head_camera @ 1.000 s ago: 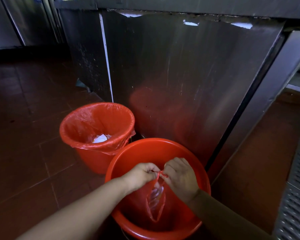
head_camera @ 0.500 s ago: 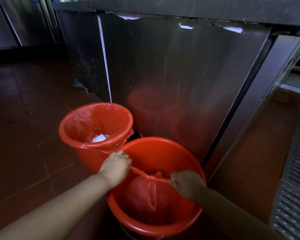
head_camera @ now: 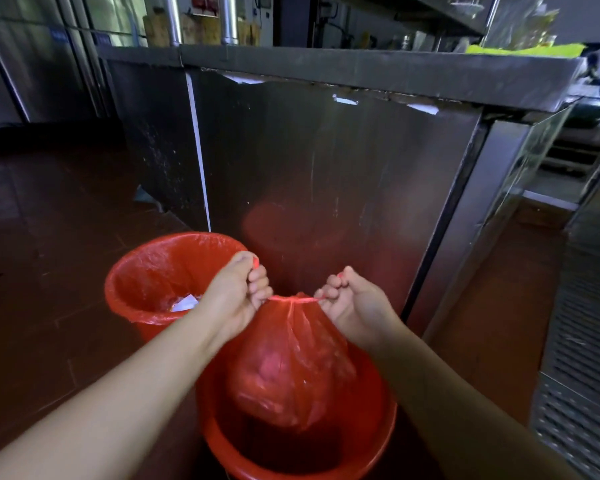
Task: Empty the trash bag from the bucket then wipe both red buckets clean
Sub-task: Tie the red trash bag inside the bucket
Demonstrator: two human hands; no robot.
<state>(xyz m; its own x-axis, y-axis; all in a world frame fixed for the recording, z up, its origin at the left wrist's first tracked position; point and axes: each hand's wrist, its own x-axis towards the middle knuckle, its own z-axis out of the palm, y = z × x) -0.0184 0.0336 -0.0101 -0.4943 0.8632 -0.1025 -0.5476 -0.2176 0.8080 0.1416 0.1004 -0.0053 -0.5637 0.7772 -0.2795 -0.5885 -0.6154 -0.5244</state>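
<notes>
Low centre of frame | I see left hand (head_camera: 238,292) and right hand (head_camera: 355,303), fingers curled tight, gripping trash bag (head_camera: 291,365) ties, pulled apart to cinch it above near bucket (head_camera: 388,420) | lined bucket (head_camera: 122,292) waits left

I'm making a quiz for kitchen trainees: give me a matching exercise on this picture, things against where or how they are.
Things:
1. trash bag
2. far bucket
3. near bucket
4. yellow cloth

States:
A. lies on the counter top
B. lined with red plastic, white paper inside
C. tied shut, held up by the left hand and right hand
D. below the lifted bag, no liner over its rim

Pairs: 1-C, 2-B, 3-D, 4-A
</notes>
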